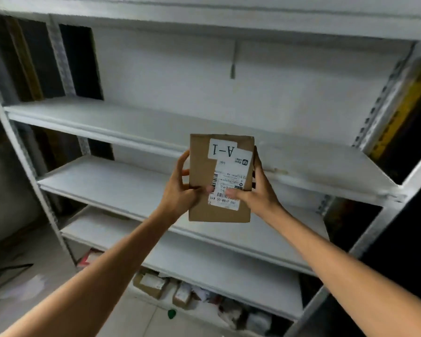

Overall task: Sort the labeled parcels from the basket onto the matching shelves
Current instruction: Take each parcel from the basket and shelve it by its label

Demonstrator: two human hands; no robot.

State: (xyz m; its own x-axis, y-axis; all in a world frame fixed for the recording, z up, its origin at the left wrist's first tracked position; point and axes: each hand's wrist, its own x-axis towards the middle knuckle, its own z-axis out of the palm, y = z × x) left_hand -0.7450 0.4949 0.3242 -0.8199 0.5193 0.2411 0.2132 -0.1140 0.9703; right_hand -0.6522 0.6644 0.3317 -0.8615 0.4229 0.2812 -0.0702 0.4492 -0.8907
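A flat brown cardboard parcel (pixel 202 166) is held up in front of the white metal shelving unit (pixel 122 186). Its white label reads "A-1", upside down to me, above a shipping label with barcodes. My left hand (pixel 180 190) grips the parcel's left edge, thumb on its face. My right hand (pixel 258 190) grips the right edge, thumb pressed on the shipping label. The parcel hangs level with the second and third shelf boards, touching neither. No basket is in view.
The white shelf boards in view are bare. Below the lowest board, several small parcels (pixel 153 283) lie on the floor. A red and white item (pixel 89 260) sits by the left post. Dark panels stand behind the unit's left and right sides.
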